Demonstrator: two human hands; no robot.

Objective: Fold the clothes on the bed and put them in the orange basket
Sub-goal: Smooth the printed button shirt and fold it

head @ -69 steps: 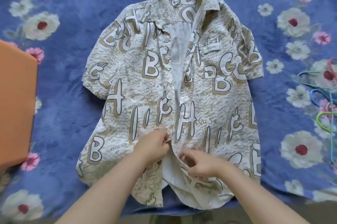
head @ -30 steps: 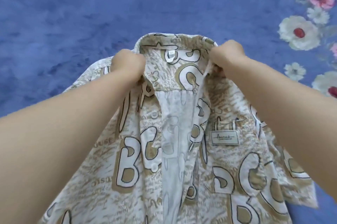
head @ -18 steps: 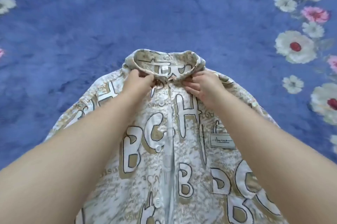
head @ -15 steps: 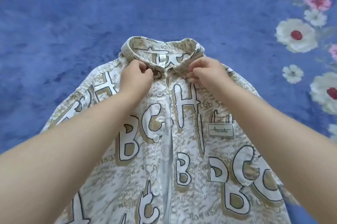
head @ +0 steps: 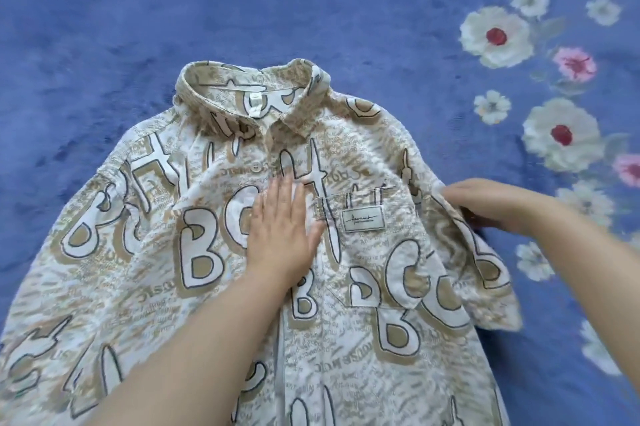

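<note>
A white and tan short-sleeved shirt (head: pixel 381 287) printed with big letters lies face up on the blue bed, its front closed and its collar pointing away from me. My left hand (head: pixel 282 228) lies flat with straight fingers on the chest, just left of the pocket label. My right hand (head: pixel 485 203) is at the shirt's right shoulder, at the top of the right sleeve, and is blurred; its fingers curl at the cloth edge, but a grip on it is unclear. The orange basket is out of view.
The shirt lies on a blue plush bed cover (head: pixel 173 9) with white and pink flowers (head: pixel 495 35) along the right side. The shirt's lower part runs out of the frame at the bottom.
Both hands have left the collar. The left hand came down to press flat on the chest, and the right hand moved out to the right shoulder and sleeve.
</note>
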